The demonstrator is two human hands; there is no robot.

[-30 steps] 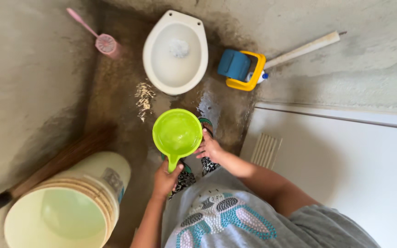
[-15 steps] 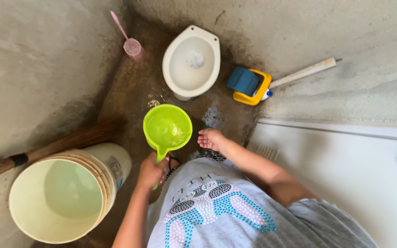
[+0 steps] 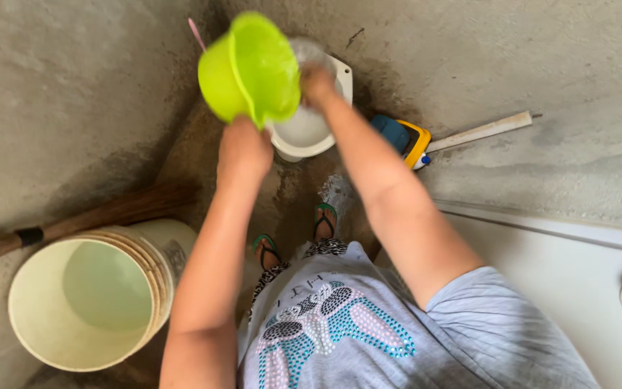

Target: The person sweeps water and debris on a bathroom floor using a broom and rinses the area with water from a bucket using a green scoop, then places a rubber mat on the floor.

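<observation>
One cream bucket [image 3: 88, 302] stands at the floor's left edge, one broom [image 3: 73, 220] behind it. Left hand [image 3: 242, 153] is closed around one green scoop's [image 3: 250, 68] handle, tilted above one toilet bowl [image 3: 307, 130]. Right hand [image 3: 317, 83] touches the scoop's rim; its grip cannot be made out.

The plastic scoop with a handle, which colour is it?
Lime green plastic scoop, seen in the head view.
</observation>
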